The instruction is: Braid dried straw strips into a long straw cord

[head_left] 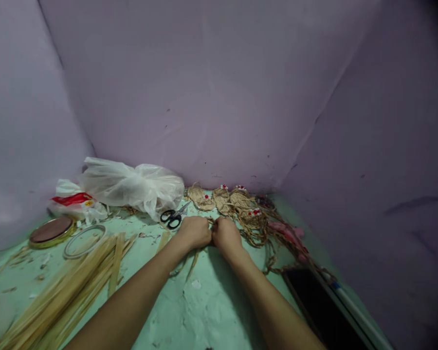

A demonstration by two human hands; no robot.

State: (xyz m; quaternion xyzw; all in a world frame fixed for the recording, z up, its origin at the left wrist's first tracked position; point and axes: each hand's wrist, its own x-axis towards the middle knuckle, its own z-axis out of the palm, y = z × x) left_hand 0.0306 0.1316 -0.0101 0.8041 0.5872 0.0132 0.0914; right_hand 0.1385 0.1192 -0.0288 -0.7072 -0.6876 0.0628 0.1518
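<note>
My left hand (195,232) and my right hand (227,236) meet knuckle to knuckle over the green surface, both closed. Between and below them show thin ends of dry plant-fibre strands (192,266); most of what they grip is hidden by the fingers. Just left of my left hand lie black-handled scissors (173,219), blades pointing away to the right. Beyond both hands is a row of braided fibre pieces (222,200), some with red and white beads. Loose braided cord (257,238) spreads out beside my right hand.
A bundle of pale flat fibre strips (65,287) covers the front left, near a grey ring (71,248) and a round tin (51,232). Plastic bags (131,187) lie against the purple wall (211,97). A black flat object (321,306) rests front right.
</note>
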